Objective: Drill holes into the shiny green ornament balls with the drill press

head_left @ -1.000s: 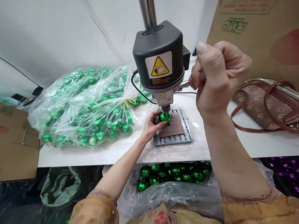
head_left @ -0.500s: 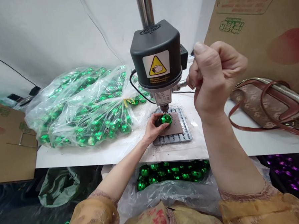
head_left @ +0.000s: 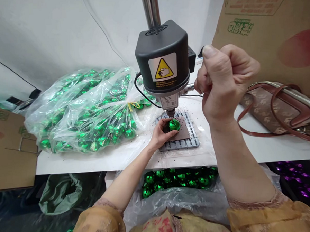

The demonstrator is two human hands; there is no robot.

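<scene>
My left hand grips a small green faceted ball on the brown pad of the drill's grey slotted base plate. The ball sits just below the bit of a small bench drill with a black head and yellow warning label. My right hand is a raised fist to the right of the drill head, closed around the drill's feed lever, whose metal stub shows by my fingers.
A clear plastic bag full of green balls lies on the white table left of the drill. Another open bag of green balls sits below the table edge. A brown handbag and cardboard box are at right.
The green ball in my left hand has come down a little from the drill bit and sits lower on the pad. My right fist has shifted only slightly.
</scene>
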